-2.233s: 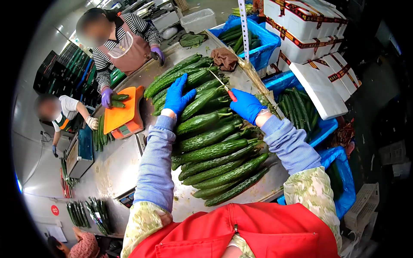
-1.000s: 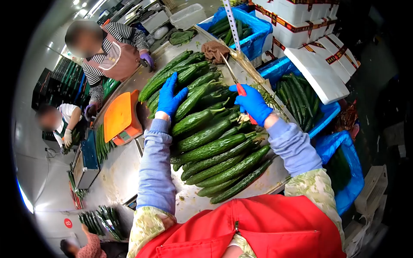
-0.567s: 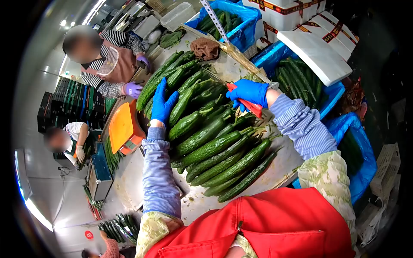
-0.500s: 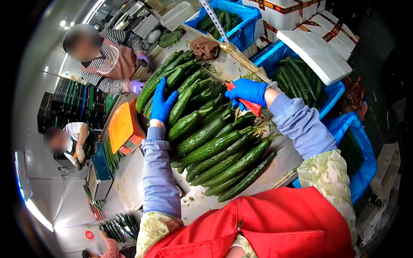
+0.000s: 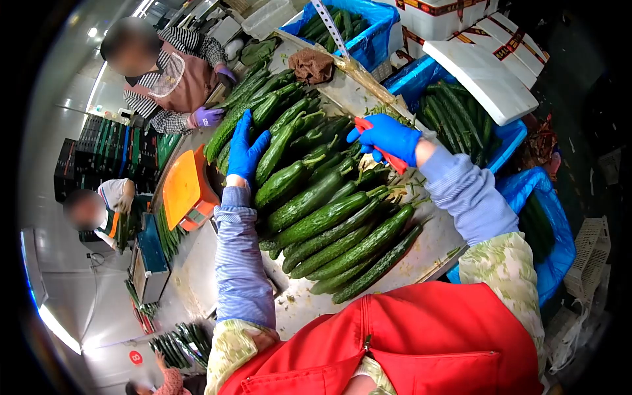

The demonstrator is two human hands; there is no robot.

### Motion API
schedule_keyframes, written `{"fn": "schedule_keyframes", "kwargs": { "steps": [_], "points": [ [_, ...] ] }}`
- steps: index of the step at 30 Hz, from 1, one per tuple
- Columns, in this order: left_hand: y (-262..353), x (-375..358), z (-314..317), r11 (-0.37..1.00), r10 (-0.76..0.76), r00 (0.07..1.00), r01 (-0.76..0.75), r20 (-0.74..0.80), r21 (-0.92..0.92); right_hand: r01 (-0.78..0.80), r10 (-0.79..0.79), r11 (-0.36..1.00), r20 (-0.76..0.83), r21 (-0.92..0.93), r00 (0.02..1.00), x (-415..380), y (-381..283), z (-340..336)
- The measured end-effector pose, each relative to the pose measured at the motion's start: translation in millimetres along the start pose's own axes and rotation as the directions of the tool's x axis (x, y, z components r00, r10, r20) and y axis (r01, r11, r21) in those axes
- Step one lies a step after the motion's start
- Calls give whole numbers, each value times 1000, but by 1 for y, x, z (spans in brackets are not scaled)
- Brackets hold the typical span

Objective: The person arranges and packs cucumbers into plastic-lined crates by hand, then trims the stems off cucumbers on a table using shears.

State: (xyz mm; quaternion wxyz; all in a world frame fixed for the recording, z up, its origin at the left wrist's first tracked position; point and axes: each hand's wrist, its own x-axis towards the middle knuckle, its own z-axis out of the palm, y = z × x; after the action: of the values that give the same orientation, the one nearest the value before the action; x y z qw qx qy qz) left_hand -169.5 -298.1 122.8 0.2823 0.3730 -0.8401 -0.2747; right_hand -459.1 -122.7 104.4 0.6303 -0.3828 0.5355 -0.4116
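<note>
A big heap of cucumbers (image 5: 322, 204) lies in overlapping rows across the worktable (image 5: 296, 309). My left hand (image 5: 245, 153), in a blue glove, rests on the heap's left side with fingers stretched out, touching cucumbers and gripping none. Above the right-hand ends of the cucumbers, my right hand (image 5: 388, 137), also gloved in blue, is closed around a red-handled tool (image 5: 397, 162). Red parts stick out on both sides of the fist; its exact kind is hidden. Stem bits and trimmings lie below that hand.
An orange scale (image 5: 187, 191) stands left of the heap, and a brown cloth (image 5: 311, 66) lies beyond it. Blue-lined crates of cucumbers (image 5: 454, 118) line the right side, with a white foam lid (image 5: 480, 82) above. Across the table, a co-worker's purple-gloved hand (image 5: 207, 117) is near the cucumbers.
My right hand has shifted slightly right with the red-handled tool, its wrist turned a little. My left hand has moved slightly up and left on the heap. The view has shifted a little.
</note>
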Motion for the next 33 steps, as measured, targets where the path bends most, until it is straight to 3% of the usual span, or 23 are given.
{"fn": "schedule_keyframes", "kwargs": {
  "steps": [2,8,18,21,33],
  "points": [
    [-4,1,0,1000,4,1000,-4,-1,5,42,-44,996,29,84,999,-21,2,0],
    [-5,0,1,1000,11,1000,-11,-11,0,-146,126,987,237,67,963,-44,-1,6],
    [-5,1,1,999,32,999,-31,-23,15,-105,111,994,229,-38,967,-27,-1,17],
    [-6,1,0,1000,25,999,-25,-27,14,-161,172,985,208,-69,963,-40,-10,18],
    [2,0,2,1000,-15,999,15,-28,-21,-42,53,996,137,-84,989,-15,2,25]
  ]
}}
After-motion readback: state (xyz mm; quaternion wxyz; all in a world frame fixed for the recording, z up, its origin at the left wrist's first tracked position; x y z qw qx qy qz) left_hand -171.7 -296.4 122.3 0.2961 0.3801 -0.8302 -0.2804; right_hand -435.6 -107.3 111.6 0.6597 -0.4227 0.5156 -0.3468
